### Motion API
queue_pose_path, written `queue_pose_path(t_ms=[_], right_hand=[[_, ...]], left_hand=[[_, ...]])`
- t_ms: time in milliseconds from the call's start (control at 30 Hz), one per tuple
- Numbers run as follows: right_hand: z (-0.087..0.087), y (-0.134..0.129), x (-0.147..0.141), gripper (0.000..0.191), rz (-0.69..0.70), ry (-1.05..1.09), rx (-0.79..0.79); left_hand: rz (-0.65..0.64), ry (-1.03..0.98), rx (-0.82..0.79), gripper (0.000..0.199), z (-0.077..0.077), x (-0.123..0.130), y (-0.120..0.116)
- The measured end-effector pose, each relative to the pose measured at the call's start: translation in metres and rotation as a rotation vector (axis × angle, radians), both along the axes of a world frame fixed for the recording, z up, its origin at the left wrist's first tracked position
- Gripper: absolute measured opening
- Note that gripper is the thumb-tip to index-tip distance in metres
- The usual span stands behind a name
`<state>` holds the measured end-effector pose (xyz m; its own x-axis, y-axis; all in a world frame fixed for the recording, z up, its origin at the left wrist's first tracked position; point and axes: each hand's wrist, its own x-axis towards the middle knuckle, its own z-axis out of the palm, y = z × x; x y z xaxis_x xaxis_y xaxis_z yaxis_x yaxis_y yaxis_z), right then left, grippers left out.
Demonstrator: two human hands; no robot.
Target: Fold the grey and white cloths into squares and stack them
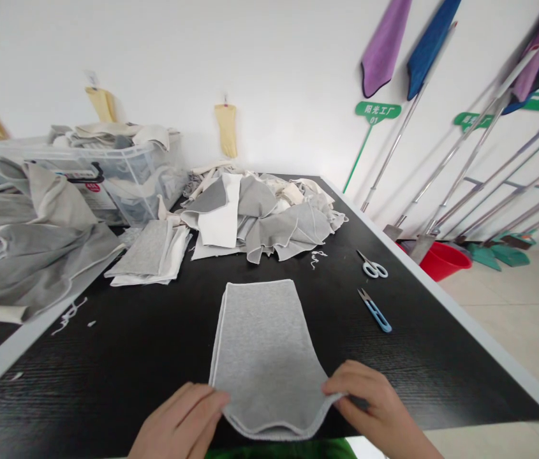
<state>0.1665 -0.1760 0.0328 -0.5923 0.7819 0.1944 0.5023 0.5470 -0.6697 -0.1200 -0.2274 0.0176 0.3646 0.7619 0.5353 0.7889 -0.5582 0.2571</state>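
Observation:
A folded grey cloth point(264, 350) with stitched edges lies on the black table in front of me, its near edge lifted a little and bowed. My left hand point(180, 421) pinches the near left corner between thumb and fingers. At the near right corner, my right hand point(369, 401) grips the cloth the same way. To the right of the cloth lie blue thread snips point(374, 310) and, behind them, small scissors point(372, 264) with pale handles. Neither hand touches these tools.
A heap of grey and white cloths point(269, 213) covers the table's back. Left of it sit a folded cloth stack point(149, 252), a clear plastic bin point(120, 172) full of cloths, and more grey fabric point(34, 255). Thread scraps point(69, 315) lie nearby. A red basin point(446, 261) stands beyond the right edge.

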Motion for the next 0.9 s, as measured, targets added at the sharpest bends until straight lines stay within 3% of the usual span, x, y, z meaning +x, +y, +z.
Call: queue_pose_path(t_ms=[200,400,500,733,900], right_hand=[[-0.004,0.035,-0.011,0.019,-0.097,0.117,0.075],[-0.006,0.07,-0.019,0.02,-0.279,0.169,0.001],[-0.012,0.09,-0.023,0.026,-0.301,0.238,-0.066],[-0.033,0.138,-0.037,0.028,-0.213,0.369,-0.207],[-0.06,0.167,-0.048,0.029,-0.258,0.36,-0.293]], left_hand=[[0.335,-0.264,-0.04,0.015,-0.003,0.012,0.035],[0.559,-0.6,-0.16,0.026,-0.012,0.001,0.066],[0.557,-0.753,-0.268,0.032,-0.014,-0.006,0.086],[0.327,-1.033,-0.522,0.032,-0.021,-0.017,0.142],[0.359,-1.124,-0.681,0.035,-0.044,-0.021,0.171]])
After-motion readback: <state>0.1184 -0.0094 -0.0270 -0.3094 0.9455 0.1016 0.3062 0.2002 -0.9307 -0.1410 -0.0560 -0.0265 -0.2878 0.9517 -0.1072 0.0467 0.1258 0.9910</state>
